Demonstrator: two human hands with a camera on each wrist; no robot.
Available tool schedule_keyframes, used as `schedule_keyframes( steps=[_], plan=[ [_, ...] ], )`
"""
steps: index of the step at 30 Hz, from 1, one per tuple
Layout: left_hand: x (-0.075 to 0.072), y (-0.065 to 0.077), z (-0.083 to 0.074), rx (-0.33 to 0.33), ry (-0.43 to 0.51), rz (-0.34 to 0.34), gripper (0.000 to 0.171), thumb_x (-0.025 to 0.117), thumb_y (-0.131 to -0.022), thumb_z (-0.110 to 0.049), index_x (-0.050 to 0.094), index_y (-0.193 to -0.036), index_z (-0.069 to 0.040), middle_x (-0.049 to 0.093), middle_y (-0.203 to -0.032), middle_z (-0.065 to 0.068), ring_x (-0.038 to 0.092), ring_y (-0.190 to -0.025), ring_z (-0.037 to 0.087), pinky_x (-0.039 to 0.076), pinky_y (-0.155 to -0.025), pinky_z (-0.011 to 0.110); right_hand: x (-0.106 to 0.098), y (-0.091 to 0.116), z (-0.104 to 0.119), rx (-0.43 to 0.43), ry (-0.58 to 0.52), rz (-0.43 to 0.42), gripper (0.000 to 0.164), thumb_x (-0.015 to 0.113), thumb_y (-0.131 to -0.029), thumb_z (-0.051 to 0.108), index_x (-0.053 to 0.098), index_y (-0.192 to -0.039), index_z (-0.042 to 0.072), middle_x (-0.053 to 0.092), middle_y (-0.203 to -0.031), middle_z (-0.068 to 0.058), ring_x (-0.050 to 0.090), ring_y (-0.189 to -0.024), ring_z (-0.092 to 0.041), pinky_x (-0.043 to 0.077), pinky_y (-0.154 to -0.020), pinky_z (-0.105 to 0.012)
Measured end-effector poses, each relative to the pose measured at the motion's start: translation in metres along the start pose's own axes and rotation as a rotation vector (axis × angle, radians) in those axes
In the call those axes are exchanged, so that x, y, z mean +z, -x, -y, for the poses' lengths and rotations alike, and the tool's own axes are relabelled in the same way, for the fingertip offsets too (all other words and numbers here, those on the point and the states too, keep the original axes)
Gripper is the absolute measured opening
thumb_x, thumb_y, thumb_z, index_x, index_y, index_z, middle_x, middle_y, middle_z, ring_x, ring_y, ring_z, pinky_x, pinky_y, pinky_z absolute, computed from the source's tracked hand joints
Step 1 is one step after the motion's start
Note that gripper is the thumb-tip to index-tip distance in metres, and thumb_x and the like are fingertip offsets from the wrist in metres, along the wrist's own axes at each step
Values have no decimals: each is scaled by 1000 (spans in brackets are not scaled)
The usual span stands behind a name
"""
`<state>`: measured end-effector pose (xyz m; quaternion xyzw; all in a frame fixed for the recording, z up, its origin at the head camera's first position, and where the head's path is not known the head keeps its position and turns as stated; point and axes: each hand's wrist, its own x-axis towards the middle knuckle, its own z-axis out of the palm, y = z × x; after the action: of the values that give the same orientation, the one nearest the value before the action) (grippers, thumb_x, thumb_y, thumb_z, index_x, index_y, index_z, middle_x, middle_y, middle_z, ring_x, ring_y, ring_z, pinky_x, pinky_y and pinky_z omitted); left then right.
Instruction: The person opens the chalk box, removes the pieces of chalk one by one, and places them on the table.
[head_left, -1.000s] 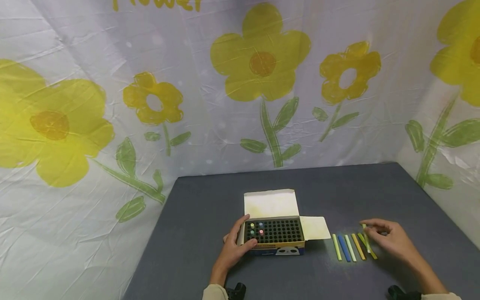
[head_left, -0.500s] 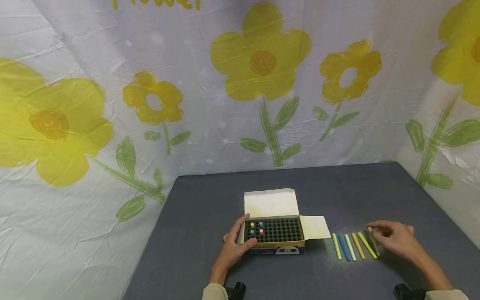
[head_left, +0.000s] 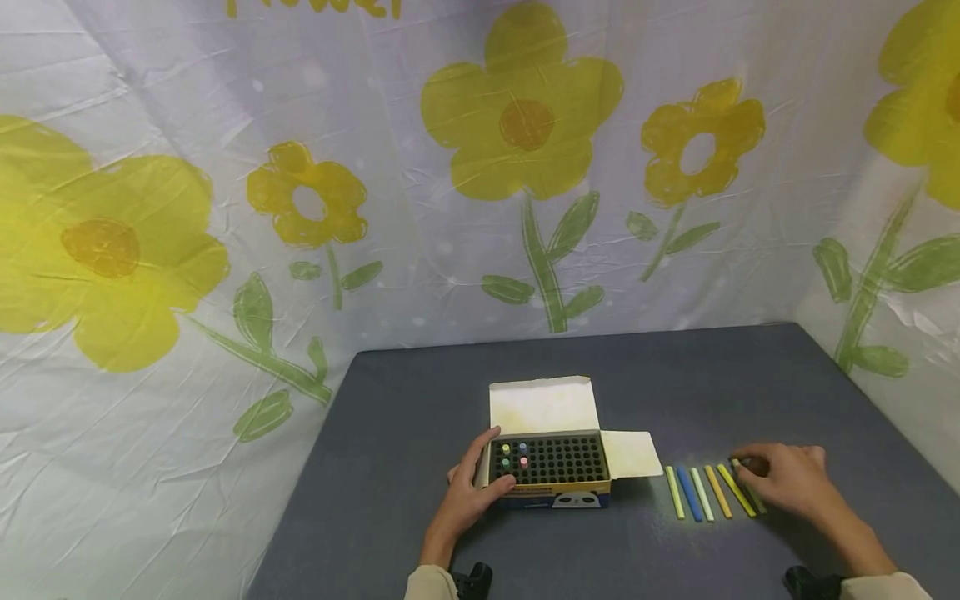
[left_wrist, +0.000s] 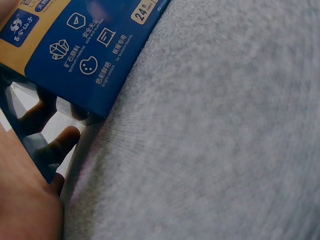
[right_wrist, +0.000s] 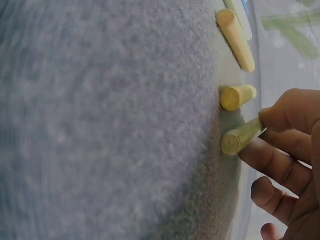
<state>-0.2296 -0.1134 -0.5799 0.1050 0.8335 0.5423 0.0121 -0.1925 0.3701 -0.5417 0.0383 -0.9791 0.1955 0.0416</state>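
A chalk box (head_left: pixel 517 501) with its lid folded back stands on the dark table, and my left hand (head_left: pixel 463 502) grips its left end, thumb at the front. Inside, a black holder (head_left: pixel 566 460) full of holes bears several chalk sticks at its left. To the right, my right hand (head_left: pixel 802 479) pinches a yellow-green chalk stick (right_wrist: pixel 237 140) at the right end of a row. That stick lies at the table surface, its far end between thumb and fingers. Beside it lies a yellow chalk stick (head_left: pixel 737 490). In the left wrist view, the blue box side (left_wrist: pixel 95 65) shows.
Leftward in the row lie an orange-yellow stick (head_left: pixel 718 492), a pale stick (head_left: pixel 702 494), a blue stick (head_left: pixel 689 494) and a light green-yellow stick (head_left: pixel 675 493). The box's side flap (head_left: pixel 632 454) sticks out toward them. A flowered cloth (head_left: pixel 420 275) hangs behind the table (head_left: pixel 420 392).
My right hand has moved the yellow-green stick rightward, from across the yellow stick to beside it at the row's right end. The left hand and the box have stayed put.
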Motion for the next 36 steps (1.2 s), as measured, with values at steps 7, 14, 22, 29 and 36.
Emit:
schedule_keyframes(
  steps=[7, 14, 22, 29, 36],
  plan=[
    [-2, 2, -3, 12, 28, 33, 75, 78, -89, -37, 40, -152, -49, 38, -163, 4, 24, -136, 43, 33, -95, 69, 0, -3, 2, 2, 16, 33, 24, 72, -89, 22, 77, -109, 9, 73, -79, 7, 57, -67, -10, 18, -71, -45],
    [-1, 1, -3, 21, 26, 27, 76, 79, -88, -36, 40, -151, -50, 39, -162, 2, 24, -138, 43, 32, -96, 71, 1, -1, 3, -11, 32, 22, 21, 73, -89, 23, 77, -106, 11, 70, -75, 12, 55, -65, -8, 17, -71, -46],
    [-1, 2, -4, 7, 13, 14, 76, 80, -86, -37, 41, -151, -49, 41, -160, 5, 27, -135, 43, 34, -95, 70, -1, 0, 5, -5, 27, 5, 23, 71, -92, 28, 77, -107, 11, 72, -77, 9, 57, -68, -11, 18, -71, -46],
    [-2, 2, -4, 13, 28, 30, 75, 78, -88, -37, 40, -151, -50, 37, -163, 1, 23, -140, 45, 32, -97, 72, -4, -2, 9, -34, 16, -69, 24, 73, -92, 28, 76, -109, 11, 69, -74, 12, 53, -64, -6, 18, -70, -45],
    [-2, 2, -4, 18, 16, 23, 76, 79, -87, -38, 41, -151, -50, 40, -162, 2, 24, -139, 45, 34, -96, 72, -3, -3, 24, -89, -42, -173, 27, 75, -91, 23, 75, -114, 9, 67, -71, 13, 46, -58, 4, 16, -71, -43]
  ],
)
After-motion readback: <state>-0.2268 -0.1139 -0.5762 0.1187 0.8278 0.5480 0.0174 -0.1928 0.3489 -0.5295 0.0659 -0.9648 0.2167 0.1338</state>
